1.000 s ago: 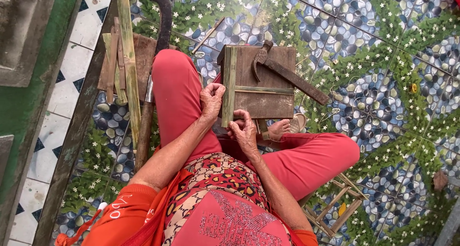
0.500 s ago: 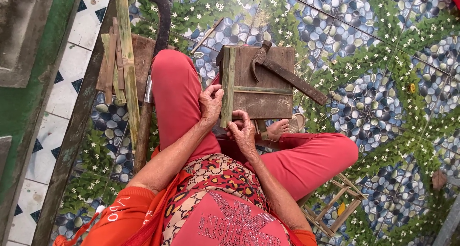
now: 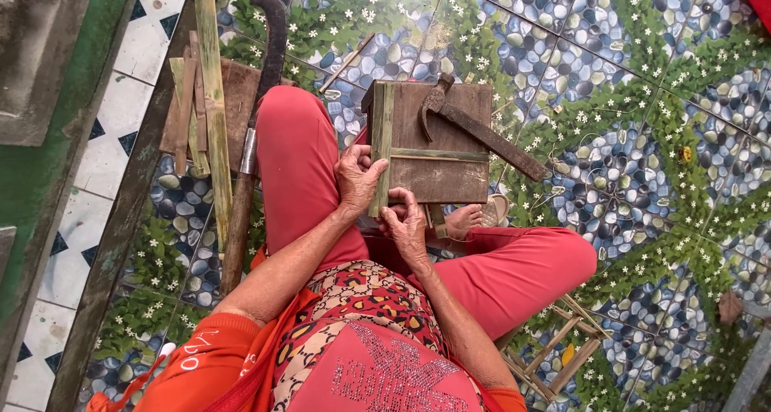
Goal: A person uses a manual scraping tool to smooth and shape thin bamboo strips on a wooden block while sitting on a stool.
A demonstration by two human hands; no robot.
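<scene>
On the wooden block (image 3: pixel 438 151), the left hand (image 3: pixel 357 179) has its fingers closed round an upright bamboo strip (image 3: pixel 381 143) at the block's left edge; the right hand (image 3: pixel 405 227), fingers curled, grips the strip's lower end just below the block. Best keep the strip flat against the block, clear of the hammer (image 3: pixel 482 135) lying on it

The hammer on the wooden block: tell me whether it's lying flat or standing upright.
Lying flat. The hammer rests across the top of the wooden block, its handle running off the block's right edge; neither the left hand nor the right hand touches it.
</scene>
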